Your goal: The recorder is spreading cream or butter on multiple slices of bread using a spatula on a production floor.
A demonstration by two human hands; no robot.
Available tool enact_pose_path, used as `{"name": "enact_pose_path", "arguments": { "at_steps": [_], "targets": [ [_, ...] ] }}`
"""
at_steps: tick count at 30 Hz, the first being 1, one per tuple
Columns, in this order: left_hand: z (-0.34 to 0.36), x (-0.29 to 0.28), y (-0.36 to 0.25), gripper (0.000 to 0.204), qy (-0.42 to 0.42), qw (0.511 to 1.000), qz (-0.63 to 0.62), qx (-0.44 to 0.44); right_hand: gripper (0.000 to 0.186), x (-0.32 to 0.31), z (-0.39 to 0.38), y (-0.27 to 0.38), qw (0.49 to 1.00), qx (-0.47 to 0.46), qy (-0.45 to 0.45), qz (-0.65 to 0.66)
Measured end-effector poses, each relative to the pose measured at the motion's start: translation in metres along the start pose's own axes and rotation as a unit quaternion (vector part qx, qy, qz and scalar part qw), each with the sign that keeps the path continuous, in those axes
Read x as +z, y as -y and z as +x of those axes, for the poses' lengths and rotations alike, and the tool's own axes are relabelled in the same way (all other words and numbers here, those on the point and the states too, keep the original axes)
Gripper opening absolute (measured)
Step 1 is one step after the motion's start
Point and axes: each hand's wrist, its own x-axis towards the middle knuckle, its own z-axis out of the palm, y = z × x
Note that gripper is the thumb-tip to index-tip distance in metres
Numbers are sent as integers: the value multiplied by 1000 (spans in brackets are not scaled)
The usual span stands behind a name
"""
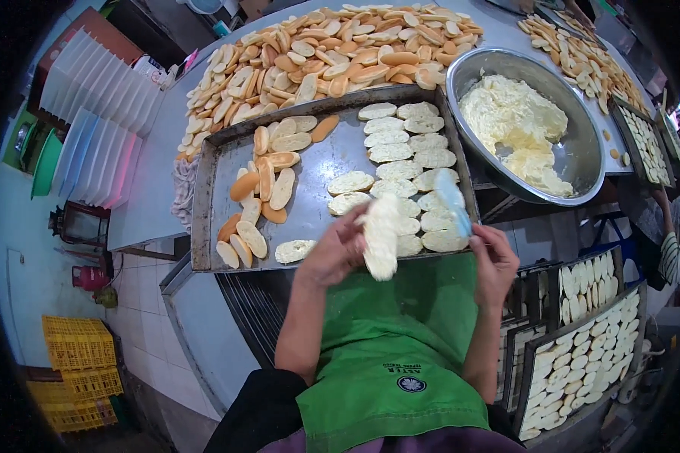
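In my left hand (331, 251) is an oval bread half (381, 245), coated with pale cream and held by its edge over the near side of a metal tray (310, 198). My right hand (496, 260) grips a light blue spatula (453, 198), slightly blurred, above the tray's right side. Rows of cream-coated bread halves (390, 152) lie along that side, and one more coated half (295, 251) rests at the near edge. Uncoated bread pieces (266, 179) are scattered on the tray's left part, some showing brown crust.
A steel bowl (593, 177) of pale cream (515, 113) stands right of the tray. Behind lies a large heap of bread pieces (317, 53). Filled trays (582, 355) lean at the lower right. White stacked trays (98, 79) and yellow crates (79, 355) are at left.
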Motion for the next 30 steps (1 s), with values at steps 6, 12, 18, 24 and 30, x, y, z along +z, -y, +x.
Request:
{"name": "enact_pose_path", "arguments": {
  "at_steps": [6,12,18,24,30],
  "targets": [
    [55,-65,-86,46,-94,956,277,-20,17,-14,-1,5,998,16,-8,65],
    [129,-116,-107,34,-27,821,541,-178,17,-15,-2,3,998,19,-18,61],
    [159,-141,-97,25,86,743,652,-126,18,-17,0,5,999,0,-23,35],
    [169,-134,-87,27,56,730,671,-120,18,-14,2,5,999,1,-23,36],
    [173,-154,-113,19,-110,781,614,19,16,-32,12,19,997,-57,-15,-49]
  ]
}}
